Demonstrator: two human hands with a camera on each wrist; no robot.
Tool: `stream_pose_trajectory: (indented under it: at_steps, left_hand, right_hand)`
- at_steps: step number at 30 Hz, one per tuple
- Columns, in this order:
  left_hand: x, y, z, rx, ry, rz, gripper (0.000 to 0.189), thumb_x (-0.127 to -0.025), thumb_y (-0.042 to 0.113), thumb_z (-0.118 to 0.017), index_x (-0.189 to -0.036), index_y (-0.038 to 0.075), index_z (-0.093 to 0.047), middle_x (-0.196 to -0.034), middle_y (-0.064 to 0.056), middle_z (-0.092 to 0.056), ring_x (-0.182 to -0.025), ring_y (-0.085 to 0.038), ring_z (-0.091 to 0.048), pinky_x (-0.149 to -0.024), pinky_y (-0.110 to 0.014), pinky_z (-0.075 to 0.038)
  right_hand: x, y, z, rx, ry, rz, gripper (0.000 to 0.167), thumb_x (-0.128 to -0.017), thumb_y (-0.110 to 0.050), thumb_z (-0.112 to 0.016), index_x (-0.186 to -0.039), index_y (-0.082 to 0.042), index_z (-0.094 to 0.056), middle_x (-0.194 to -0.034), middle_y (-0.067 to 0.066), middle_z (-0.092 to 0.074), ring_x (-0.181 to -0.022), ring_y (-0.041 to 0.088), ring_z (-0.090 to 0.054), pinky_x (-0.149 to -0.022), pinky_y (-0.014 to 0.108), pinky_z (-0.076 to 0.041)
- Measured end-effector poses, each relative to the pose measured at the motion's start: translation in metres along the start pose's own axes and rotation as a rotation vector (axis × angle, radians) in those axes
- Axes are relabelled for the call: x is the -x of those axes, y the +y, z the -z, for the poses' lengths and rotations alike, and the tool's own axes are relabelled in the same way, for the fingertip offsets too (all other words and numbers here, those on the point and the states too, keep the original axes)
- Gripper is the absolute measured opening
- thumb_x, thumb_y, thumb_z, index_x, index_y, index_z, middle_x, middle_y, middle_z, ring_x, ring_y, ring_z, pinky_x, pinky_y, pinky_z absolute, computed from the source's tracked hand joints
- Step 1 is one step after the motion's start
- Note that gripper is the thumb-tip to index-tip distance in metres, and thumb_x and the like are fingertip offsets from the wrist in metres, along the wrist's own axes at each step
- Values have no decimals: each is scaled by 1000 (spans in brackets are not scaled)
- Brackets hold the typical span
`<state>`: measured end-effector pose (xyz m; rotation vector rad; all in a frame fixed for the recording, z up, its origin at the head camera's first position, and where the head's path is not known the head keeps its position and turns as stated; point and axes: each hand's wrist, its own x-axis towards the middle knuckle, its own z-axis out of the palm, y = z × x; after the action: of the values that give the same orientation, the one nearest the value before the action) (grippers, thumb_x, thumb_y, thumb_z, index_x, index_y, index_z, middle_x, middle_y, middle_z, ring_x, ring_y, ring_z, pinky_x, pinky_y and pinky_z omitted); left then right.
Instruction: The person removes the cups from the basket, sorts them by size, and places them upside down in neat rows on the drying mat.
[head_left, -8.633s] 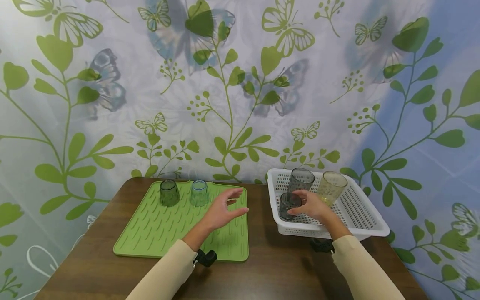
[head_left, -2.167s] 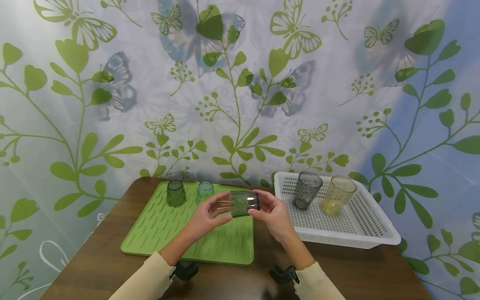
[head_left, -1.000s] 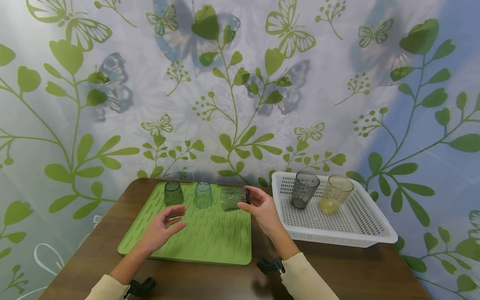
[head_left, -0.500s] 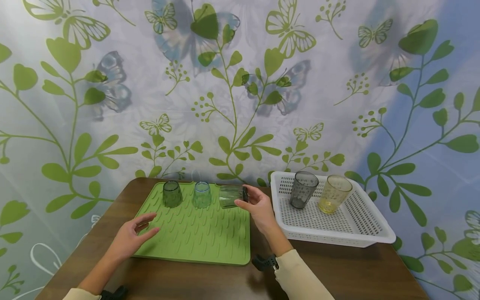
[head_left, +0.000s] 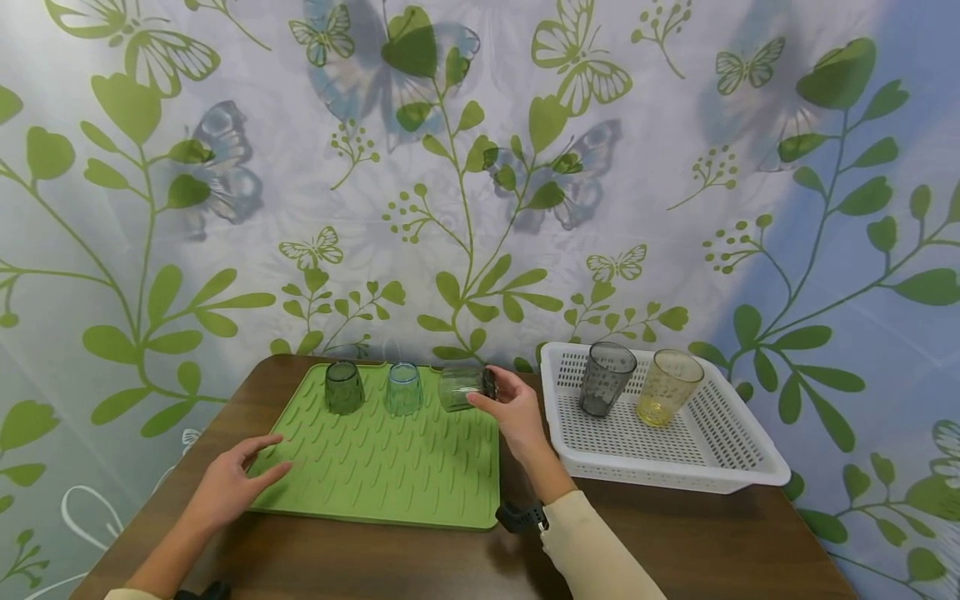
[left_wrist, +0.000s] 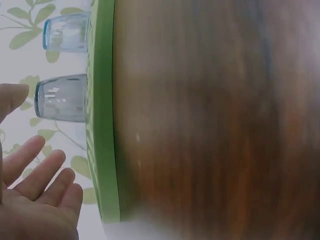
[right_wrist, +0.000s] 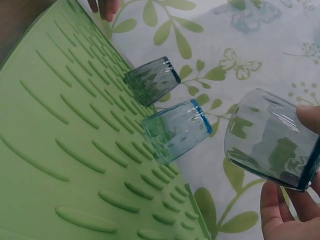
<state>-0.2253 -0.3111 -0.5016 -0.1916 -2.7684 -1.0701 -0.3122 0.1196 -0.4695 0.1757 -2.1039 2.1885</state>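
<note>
My right hand [head_left: 517, 412] pinches a grey glass tumbler [head_left: 459, 389] by its thick dark base. The tumbler lies sideways in the air above the back right of the green drying mat [head_left: 375, 467], its mouth pointing left. On the mat's back edge stand two upside-down glasses: a dark grey tumbler [head_left: 344, 387] and a blue-tinted tumbler [head_left: 404, 389]. The right wrist view shows the held tumbler [right_wrist: 270, 140] close up beside these two. My left hand [head_left: 225, 483] holds nothing, fingers spread, near the mat's front left corner. In the left wrist view its fingers [left_wrist: 42, 177] are extended.
A white perforated basket [head_left: 675, 475] stands to the right, with a tall grey glass [head_left: 606, 381] and a tall yellow glass [head_left: 667, 392] upright in it. The brown table [head_left: 390, 558] ends against a butterfly-patterned cloth [head_left: 480, 208] behind.
The small grey tumbler came out of the basket and was held in both hands. My left hand then let go and drew back left; my right hand moved it slightly left and back.
</note>
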Motion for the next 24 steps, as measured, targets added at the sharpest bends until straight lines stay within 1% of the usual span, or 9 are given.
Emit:
stream_pose_trajectory:
  at_steps: [4, 8, 11, 14, 20, 24]
  left_hand:
    - [-1, -5, 3, -37, -10, 14, 61, -96, 39, -73, -140, -1, -59, -143, -33, -54, -125, -57, -55, -98, -65, -51]
    - [-1, -7, 7, -51, -33, 51, 60, -97, 40, -71, -139, -1, -59, -143, -34, -53, -124, -58, -54, -95, -65, -52]
    - [-2, -8, 8, -57, -60, 77, 62, -98, 42, -69, -140, -2, -58, -144, -35, -52, -126, -58, -53, -94, -65, -52]
    - [-2, -9, 8, -64, -80, 85, 63, -98, 42, -69, -141, -3, -57, -144, -36, -52, -126, -58, -53, -93, -65, -52]
    - [-3, -11, 7, -79, -112, 77, 67, -95, 42, -73, -140, -5, -57, -145, -36, -51, -130, -60, -48, -96, -67, -49]
    - [-4, -14, 8, -105, -110, 47, 68, -92, 41, -76, -137, -8, -59, -146, -36, -49, -132, -60, -45, -99, -69, -46]
  right_hand:
    - [-4, 3, -1, 6, 12, 2, 69, -83, -16, -88, -145, -12, -59, -138, 15, -62, -109, 17, -63, -86, 27, -60]
    - [-6, 4, -1, 41, 20, 3, 70, -81, -21, -90, -144, -14, -60, -136, 12, -63, -105, 18, -62, -84, 28, -58]
    - [-9, 6, -1, 86, 29, 0, 74, -79, -26, -91, -145, -14, -60, -136, 9, -63, -107, 20, -60, -85, 31, -57]
    - [-12, 9, -1, 127, 45, -4, 76, -78, -28, -92, -145, -14, -60, -137, 8, -63, -112, 24, -60, -88, 36, -58]
    - [-18, 12, -3, 185, 69, -3, 72, -79, -30, -91, -143, -16, -61, -139, 10, -62, -123, 29, -58, -97, 46, -56]
    - [-20, 12, -5, 218, 69, -4, 69, -81, -28, -90, -143, -15, -60, -139, 10, -61, -122, 29, -58, -96, 47, -56]
